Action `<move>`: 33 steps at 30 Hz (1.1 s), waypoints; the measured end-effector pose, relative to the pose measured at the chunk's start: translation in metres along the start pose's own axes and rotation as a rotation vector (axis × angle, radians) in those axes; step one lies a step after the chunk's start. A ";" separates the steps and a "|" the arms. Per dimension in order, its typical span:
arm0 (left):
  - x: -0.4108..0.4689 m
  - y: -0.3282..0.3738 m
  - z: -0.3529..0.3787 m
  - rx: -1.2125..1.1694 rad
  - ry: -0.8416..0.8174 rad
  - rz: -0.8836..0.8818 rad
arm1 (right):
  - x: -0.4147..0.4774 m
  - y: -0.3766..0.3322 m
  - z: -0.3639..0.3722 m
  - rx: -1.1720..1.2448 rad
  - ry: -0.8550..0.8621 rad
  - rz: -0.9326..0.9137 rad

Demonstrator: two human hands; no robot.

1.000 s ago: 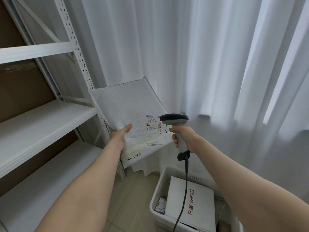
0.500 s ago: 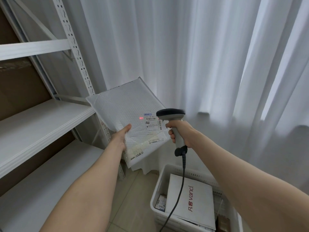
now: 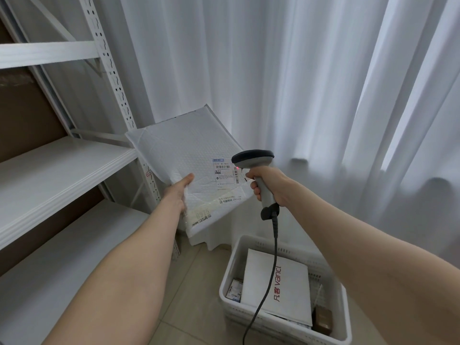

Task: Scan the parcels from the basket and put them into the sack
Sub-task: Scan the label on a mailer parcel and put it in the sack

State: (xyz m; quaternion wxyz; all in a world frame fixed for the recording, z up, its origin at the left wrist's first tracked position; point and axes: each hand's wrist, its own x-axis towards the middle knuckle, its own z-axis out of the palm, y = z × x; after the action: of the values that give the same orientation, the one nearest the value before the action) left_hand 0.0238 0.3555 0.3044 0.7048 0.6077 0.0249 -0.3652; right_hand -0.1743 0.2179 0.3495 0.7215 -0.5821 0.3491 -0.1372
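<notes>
The red aiming dot (image 3: 237,168) is sitting further right than half a second ago, having slid off bare wrap onto the barcode strip at the right edge of the label (image 3: 224,174), while the mailer (image 3: 184,155) is staying held up in the air between the rack (image 3: 62,165) and the curtain (image 3: 323,95), tilted face-up towards the person. The left grip (image 3: 178,195) is pinching the mailer's near left edge, thumb on top. The right grip (image 3: 268,185) is clenching round the handle of the scanner (image 3: 252,159), its head hovering just beside the label, its cable (image 3: 272,245) hanging down over the basket (image 3: 286,328). The basket is standing on the floor below, with a white parcel (image 3: 293,290) and smaller boxes lying inside. The scanning step looks to be under way on this one mailer. Next, once the read registers, the mailer needs carrying to the sack, which is not in view, so the person will probably be turning to find it.
</notes>
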 end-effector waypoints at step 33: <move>-0.003 -0.017 -0.070 0.159 0.080 0.067 | 0.005 0.064 0.028 0.172 0.161 0.099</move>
State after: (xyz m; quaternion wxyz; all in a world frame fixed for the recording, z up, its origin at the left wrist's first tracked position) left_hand 0.0408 0.4180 0.2734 0.6647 0.6763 0.0036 -0.3174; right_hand -0.1653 0.2545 0.2898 0.7441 -0.4873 0.4212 -0.1773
